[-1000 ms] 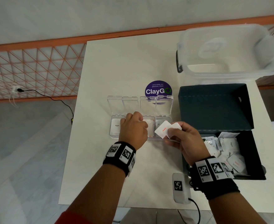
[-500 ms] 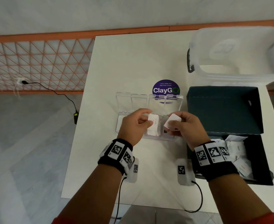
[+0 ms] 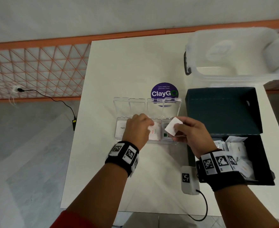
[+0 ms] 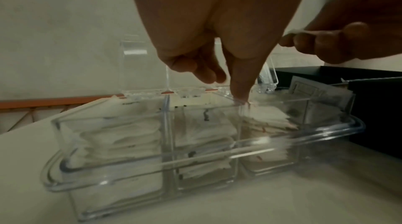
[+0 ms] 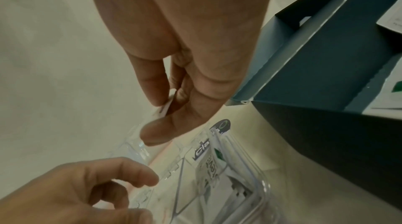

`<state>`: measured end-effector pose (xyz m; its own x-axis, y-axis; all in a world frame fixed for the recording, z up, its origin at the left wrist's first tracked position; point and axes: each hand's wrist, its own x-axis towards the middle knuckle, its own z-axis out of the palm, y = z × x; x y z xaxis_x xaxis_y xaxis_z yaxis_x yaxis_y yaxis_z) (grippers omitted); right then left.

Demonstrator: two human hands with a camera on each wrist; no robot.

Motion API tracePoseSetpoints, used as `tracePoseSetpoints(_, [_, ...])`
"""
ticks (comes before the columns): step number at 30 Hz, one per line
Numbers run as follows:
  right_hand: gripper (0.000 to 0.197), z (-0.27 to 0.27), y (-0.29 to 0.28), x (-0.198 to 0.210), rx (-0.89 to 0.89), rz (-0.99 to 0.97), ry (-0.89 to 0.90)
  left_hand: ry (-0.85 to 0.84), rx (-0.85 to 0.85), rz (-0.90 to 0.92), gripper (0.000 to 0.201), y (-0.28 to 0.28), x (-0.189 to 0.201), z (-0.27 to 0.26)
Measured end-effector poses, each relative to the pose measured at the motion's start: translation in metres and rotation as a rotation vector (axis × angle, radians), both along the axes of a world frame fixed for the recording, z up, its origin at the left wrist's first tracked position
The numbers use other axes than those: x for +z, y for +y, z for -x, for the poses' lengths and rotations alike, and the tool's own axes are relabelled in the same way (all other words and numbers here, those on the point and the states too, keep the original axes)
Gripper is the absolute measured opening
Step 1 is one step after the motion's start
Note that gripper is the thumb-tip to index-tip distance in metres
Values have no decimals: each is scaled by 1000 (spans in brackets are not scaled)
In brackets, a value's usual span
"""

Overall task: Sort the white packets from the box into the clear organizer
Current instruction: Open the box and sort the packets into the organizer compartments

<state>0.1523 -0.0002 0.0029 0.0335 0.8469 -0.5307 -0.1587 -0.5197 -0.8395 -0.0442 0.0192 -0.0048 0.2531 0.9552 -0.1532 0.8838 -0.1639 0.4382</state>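
Observation:
The clear organizer (image 3: 116,137) (image 4: 152,164) (image 5: 256,184) lies mid-table with its lid up and white packets stacked in its compartments. My left hand (image 3: 139,127) (image 4: 217,66) (image 5: 97,193) hovers over the middle compartments with loosely curled fingers. Its thumb points down onto the packet stack in the third compartment, where a red-printed packet (image 3: 153,131) lies. My right hand (image 3: 189,134) (image 5: 174,90) (image 4: 337,42) pinches one white packet (image 3: 172,129) (image 5: 165,109) above the rightmost compartment. The dark teal box (image 3: 221,112) (image 5: 304,73) stands open on the right, with several loose packets (image 3: 235,147) inside.
A large clear plastic tub (image 3: 234,51) stands at the table's back right. A purple ClayGo sticker (image 3: 164,92) sits behind the organizer. A white tagged device (image 3: 189,180) with a cable lies near the front edge. The table ends just left of the organizer.
My left hand took the red-printed packet from the right hand, lowered it into the third compartment and let it go. My right hand now holds one packet.

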Motion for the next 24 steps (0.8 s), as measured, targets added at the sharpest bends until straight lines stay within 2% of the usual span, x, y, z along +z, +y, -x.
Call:
tracePoseSetpoints(2, [28, 2, 0, -2, 0, 6, -2, 20, -2, -67, 32, -2, 1, -2])
tracePoseSetpoints(5, [28, 3, 0, -3, 24, -2, -53, 90, -87, -137, 25, -6, 2, -5])
tracePoseSetpoints(7, [22, 4, 1, -2, 61, -15, -104, 182, -127, -141, 24, -10, 1, -6])
tracePoseSetpoints(9, [26, 5, 2, -1, 94, -16, -118, 234, -114, -115, 27, -14, -2, -5])
tracePoseSetpoints(12, [32, 7, 6, 1, 139, 3, -120, 173, -47, -101, 25, -18, -1, 0])
tracePoseSetpoints(16, [23, 9, 11, 2, 169, -12, -250, 12, 93, -132, 21, -25, 2, 4])
tracePoseSetpoints(24, [20, 20, 22, -1, 279, -76, -472, 50, 18, -43, 21, -42, -11, 14])
